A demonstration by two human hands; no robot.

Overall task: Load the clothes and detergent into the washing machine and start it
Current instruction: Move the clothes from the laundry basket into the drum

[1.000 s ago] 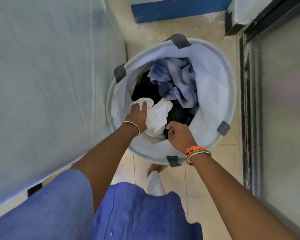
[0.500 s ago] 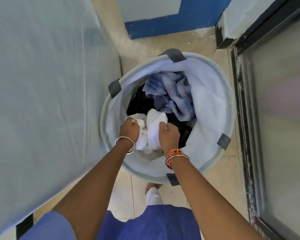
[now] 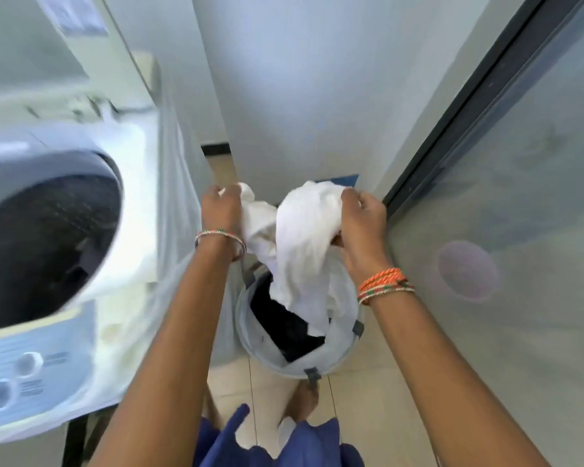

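Observation:
A white garment [image 3: 297, 244] hangs lifted above the round laundry basket [image 3: 250, 345], its lower end still trailing into the basket. My left hand [image 3: 221, 210] grips its left end and my right hand [image 3: 363, 219] grips its right end, both held high. Dark clothes [image 3: 280, 325] lie inside the basket. The top-loading washing machine [image 3: 125, 183] stands at the left with its lid up and its dark drum [image 3: 41, 244] exposed. Two knobs [image 3: 14, 379] sit on its front panel.
A frosted glass door with a dark frame [image 3: 486, 230] runs along the right. A pale wall [image 3: 300, 79] stands ahead. The floor is beige tile [image 3: 378, 399]. My foot shows just below the basket.
Both hands have raised the white garment up out of the basket. My view has swung upward and left, bringing the washing machine's open drum into sight.

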